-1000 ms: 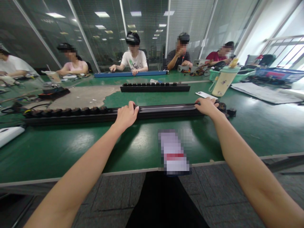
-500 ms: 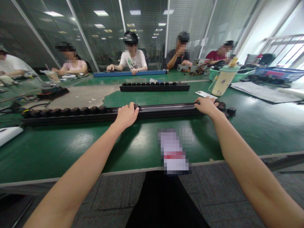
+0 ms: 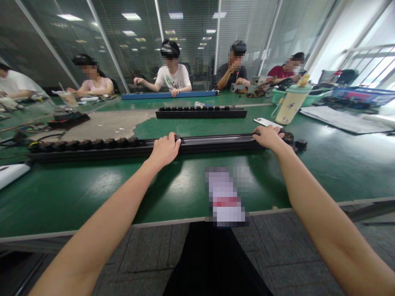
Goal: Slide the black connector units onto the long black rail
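Note:
A long black power strip, or a rail that looks like one, lies across the green table in front of me. Dark blocks stand in a row along its left half, and its middle stretch is smooth. My left hand is closed over the strip near its centre, thumb and fingers around a small dark block. Close to the right end, my right hand grips the strip, its fingertips partly hidden. Just past that hand sit more dark pieces and a small black connector.
A shorter black strip with blocks lies farther back. Behind my right hand are a white phone and a cream tumbler. A blurred-out phone-like item rests at the front edge. Several people sit opposite around a blue bar.
My hands and the black strip stay in place. Across the table, the person in the white T-shirt has raised a hand off the blue bar.

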Action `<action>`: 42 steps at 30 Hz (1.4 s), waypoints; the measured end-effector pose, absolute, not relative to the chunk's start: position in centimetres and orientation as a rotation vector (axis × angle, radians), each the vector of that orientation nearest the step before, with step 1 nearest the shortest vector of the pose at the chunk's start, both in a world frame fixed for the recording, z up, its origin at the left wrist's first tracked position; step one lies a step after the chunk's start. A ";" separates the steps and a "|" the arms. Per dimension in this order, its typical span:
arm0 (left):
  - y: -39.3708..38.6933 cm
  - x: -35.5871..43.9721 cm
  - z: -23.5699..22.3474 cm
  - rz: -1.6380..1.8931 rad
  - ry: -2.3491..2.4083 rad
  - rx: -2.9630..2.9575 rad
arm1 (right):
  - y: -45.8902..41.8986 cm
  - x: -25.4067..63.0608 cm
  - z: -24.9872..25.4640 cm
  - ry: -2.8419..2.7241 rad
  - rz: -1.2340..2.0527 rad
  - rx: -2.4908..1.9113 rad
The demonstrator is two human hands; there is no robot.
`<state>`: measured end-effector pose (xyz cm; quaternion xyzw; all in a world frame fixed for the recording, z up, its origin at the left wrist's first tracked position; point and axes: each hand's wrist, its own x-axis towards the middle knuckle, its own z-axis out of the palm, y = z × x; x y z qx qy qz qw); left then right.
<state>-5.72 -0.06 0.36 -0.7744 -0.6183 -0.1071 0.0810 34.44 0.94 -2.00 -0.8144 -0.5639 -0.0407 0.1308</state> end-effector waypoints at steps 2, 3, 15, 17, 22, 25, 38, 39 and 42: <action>-0.1 -5.7 0.4 -0.314 -1.842 -2.315 | 1.0 34.4 -2.0 -1.636 -0.112 -2.363; -0.2 -5.7 0.4 -0.312 -1.838 -2.317 | 1.0 34.4 -2.0 -1.634 -0.108 -2.364; 0.1 -5.7 0.2 -0.301 -1.824 -2.321 | 0.9 34.6 -2.1 -1.646 -0.114 -2.360; 0.1 -5.7 0.2 -0.301 -1.818 -2.317 | 0.9 34.5 -2.0 -1.646 -0.107 -2.369; -0.1 -5.6 0.3 -0.295 -1.788 -2.307 | 0.8 34.3 -1.8 -1.643 -0.096 -2.381; -0.1 -5.6 0.3 -0.289 -1.778 -2.311 | 0.8 34.4 -1.8 -1.648 -0.091 -2.374; 0.2 -5.5 -0.1 -0.311 -1.780 -2.314 | 0.6 34.2 -1.6 -1.647 -0.079 -2.370; 0.2 -5.5 -0.1 -0.317 -1.782 -2.318 | 0.6 34.1 -1.6 -1.650 -0.076 -2.371; 0.2 -5.6 -0.1 -0.337 -1.776 -2.339 | 0.5 34.1 -1.6 -1.647 -0.083 -2.369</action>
